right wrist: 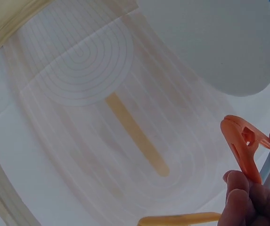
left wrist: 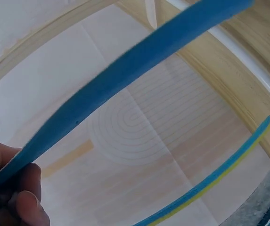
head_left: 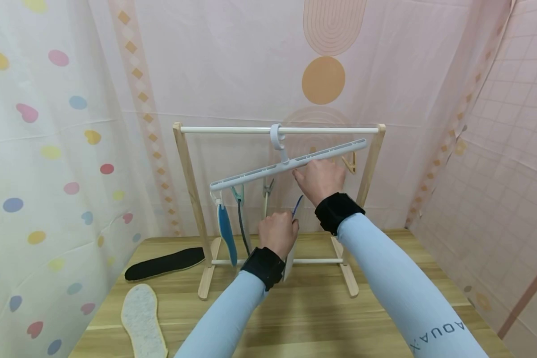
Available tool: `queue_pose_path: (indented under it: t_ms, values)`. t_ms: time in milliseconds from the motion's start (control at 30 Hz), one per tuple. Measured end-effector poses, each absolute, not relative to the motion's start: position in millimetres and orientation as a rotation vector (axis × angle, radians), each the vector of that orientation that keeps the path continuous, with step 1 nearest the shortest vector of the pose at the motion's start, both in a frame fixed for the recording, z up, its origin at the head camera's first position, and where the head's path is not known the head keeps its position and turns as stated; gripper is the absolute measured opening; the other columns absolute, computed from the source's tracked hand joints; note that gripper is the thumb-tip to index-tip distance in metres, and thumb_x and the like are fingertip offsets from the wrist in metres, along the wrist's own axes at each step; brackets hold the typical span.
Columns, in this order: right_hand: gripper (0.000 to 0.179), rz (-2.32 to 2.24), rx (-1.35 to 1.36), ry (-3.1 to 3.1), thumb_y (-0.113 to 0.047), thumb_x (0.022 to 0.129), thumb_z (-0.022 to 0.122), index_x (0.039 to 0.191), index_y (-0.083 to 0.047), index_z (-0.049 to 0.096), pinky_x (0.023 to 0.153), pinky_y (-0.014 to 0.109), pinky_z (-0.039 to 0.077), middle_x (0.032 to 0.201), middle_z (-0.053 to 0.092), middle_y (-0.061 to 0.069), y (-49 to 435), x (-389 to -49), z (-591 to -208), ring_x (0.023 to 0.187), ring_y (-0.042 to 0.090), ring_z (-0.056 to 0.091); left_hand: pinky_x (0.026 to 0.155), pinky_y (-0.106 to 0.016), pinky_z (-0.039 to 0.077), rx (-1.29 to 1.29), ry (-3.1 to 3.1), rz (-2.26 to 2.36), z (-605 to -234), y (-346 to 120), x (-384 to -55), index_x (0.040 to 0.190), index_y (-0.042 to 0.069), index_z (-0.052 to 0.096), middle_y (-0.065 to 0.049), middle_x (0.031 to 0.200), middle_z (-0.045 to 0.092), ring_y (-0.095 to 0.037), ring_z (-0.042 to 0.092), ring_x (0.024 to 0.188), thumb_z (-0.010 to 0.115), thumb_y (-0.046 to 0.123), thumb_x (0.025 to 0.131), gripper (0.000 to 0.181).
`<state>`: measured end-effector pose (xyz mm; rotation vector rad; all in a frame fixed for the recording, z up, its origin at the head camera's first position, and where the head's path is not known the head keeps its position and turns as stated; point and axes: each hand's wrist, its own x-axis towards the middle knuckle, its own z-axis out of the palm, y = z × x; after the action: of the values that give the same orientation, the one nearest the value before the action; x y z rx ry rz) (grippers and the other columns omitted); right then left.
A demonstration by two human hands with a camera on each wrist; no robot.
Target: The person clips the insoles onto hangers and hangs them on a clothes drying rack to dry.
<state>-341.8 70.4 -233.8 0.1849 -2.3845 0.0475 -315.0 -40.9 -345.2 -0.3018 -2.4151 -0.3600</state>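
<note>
My left hand (head_left: 278,232) grips a blue-edged insole (left wrist: 125,66) by its edge; in the right wrist view its broad face looks pale. Higher up, my right hand (head_left: 323,180) is at the underside of a pale blue hanger (head_left: 250,176), which tilts down to the left. Thumb and fingers of that hand pinch an orange clothespin (right wrist: 242,143), hidden behind the hand in the head view. The pale insole lies close to this clothespin, apart from it. From the hanger's left half, clips hold a blue insole (head_left: 225,233) and a dark-edged insole (head_left: 243,226).
The hanger hooks over the white bar (head_left: 223,130) of a wooden rack (head_left: 190,189). A yellow clothespin (head_left: 351,164) hangs at the hanger's right; a grey clip (head_left: 268,188) hangs near the middle. On the table (head_left: 331,323) at left lie a black insole (head_left: 165,264) and a light grey insole (head_left: 142,315).
</note>
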Motion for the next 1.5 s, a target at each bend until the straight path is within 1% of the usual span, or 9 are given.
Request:
queue_pose_path:
  t_ms: [167,267,567,833,1100,1300,1500]
  values:
    - [0.065,0.033,0.164,-2.401,-0.056,0.098,0.052,0.051,-0.012,0.042,0.04,0.029,0.025,0.049,0.031,-0.001,66.2,-340.7,-234.7,0.04,0.015,0.033,0.04,-0.024,0.027,-0.3,-2.417,-0.346,-344.5,-40.4,-314.9,0.067,0.01,0.06,0.004,0.049,0.04,-0.01,0.037,0.042,0.07,0.023,0.093,0.031]
    - [0.064,0.043,0.16,-2.408,-0.055,0.099,0.05,0.051,-0.012,0.045,0.04,0.029,0.025,0.05,0.032,-0.001,63.9,-339.7,-234.6,0.04,0.015,0.034,0.04,-0.024,0.027,-0.295,-2.416,-0.337,-344.4,-40.7,-315.1,0.065,0.01,0.059,0.005,0.049,0.039,-0.01,0.037,0.042,0.071,0.023,0.092,0.033]
    - [0.06,0.097,0.18,-2.391,-0.047,0.101,0.052,0.053,-0.011,0.046,0.038,0.029,0.024,0.049,0.031,-0.001,58.9,-337.4,-235.8,0.04,0.015,0.034,0.039,-0.026,0.031,-0.277,-2.425,-0.325,-343.2,-41.1,-315.4,0.063,0.011,0.057,0.004,0.049,0.041,-0.011,0.04,0.042,0.071,0.024,0.092,0.035]
    - [0.057,0.116,0.185,-2.384,-0.045,0.1,0.055,0.054,-0.011,0.048,0.038,0.028,0.025,0.05,0.03,-0.001,52.9,-335.9,-238.6,0.041,0.015,0.033,0.039,-0.029,0.038,-0.267,-2.429,-0.351,-341.1,-44.3,-315.2,0.067,0.009,0.064,0.002,0.052,0.047,-0.012,0.046,0.043,0.07,0.021,0.092,0.028]
    - [0.058,0.144,0.196,-2.382,-0.043,0.1,0.056,0.052,-0.011,0.047,0.038,0.028,0.024,0.05,0.03,-0.001,49.6,-335.9,-240.6,0.041,0.015,0.031,0.04,-0.029,0.041,-0.251,-2.415,-0.349,-338.0,-46.5,-317.7,0.069,0.007,0.067,0.0,0.053,0.051,-0.013,0.048,0.043,0.07,0.021,0.092,0.027]
    - [0.057,0.174,0.194,-2.381,-0.042,0.099,0.057,0.053,-0.011,0.047,0.038,0.028,0.024,0.05,0.031,-0.001,47.7,-334.7,-242.0,0.041,0.015,0.031,0.041,-0.029,0.039,-0.239,-2.449,-0.373,-333.9,-47.0,-317.2,0.07,0.007,0.065,0.0,0.052,0.049,-0.013,0.047,0.042,0.068,0.022,0.094,0.028]
    - [0.054,0.177,0.2,-2.376,-0.042,0.1,0.056,0.056,-0.011,0.052,0.038,0.027,0.024,0.05,0.031,-0.001,46.4,-333.7,-243.4,0.04,0.015,0.031,0.041,-0.031,0.041,-0.233,-2.433,-0.363,-333.3,-47.2,-318.2,0.072,0.007,0.067,-0.001,0.053,0.052,-0.016,0.05,0.043,0.068,0.022,0.093,0.027]
